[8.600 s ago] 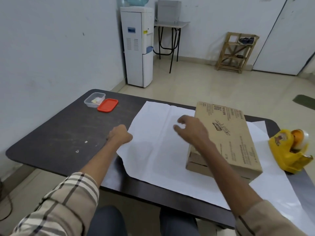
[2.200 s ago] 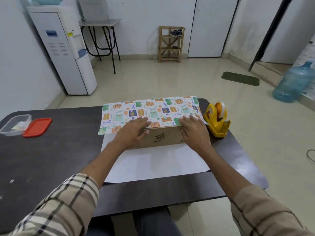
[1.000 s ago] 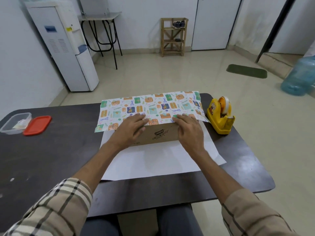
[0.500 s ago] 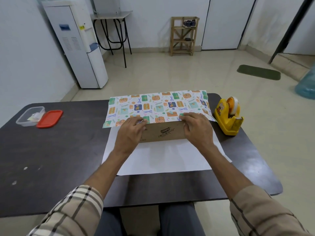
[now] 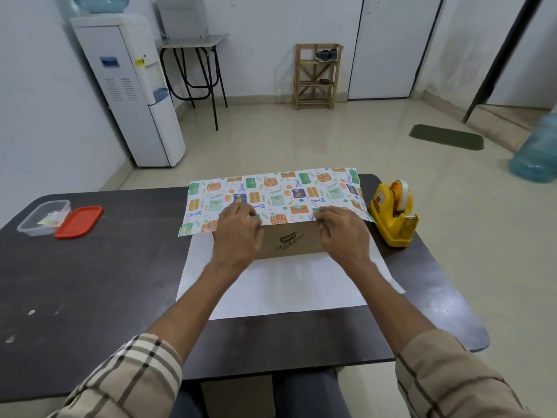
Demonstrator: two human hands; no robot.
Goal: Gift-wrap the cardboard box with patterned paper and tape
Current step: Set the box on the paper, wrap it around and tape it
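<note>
- Both hands had shifted slightly since half a second before, drawing the paper's (image 5: pixel 272 191) printed edge tighter to the box's (image 5: pixel 291 241) near top edge.
- My left hand (image 5: pixel 236 236) lay with fingers curled, pressing the flap onto the box top.
- My right hand (image 5: pixel 342 233) pinched the same edge, fingers nearly closed.
- The box sat mid-counter (image 5: pixel 90 282) on the paper's white side.
- I judged the fold set; the tape (image 5: pixel 394 214) waited just right.
</note>
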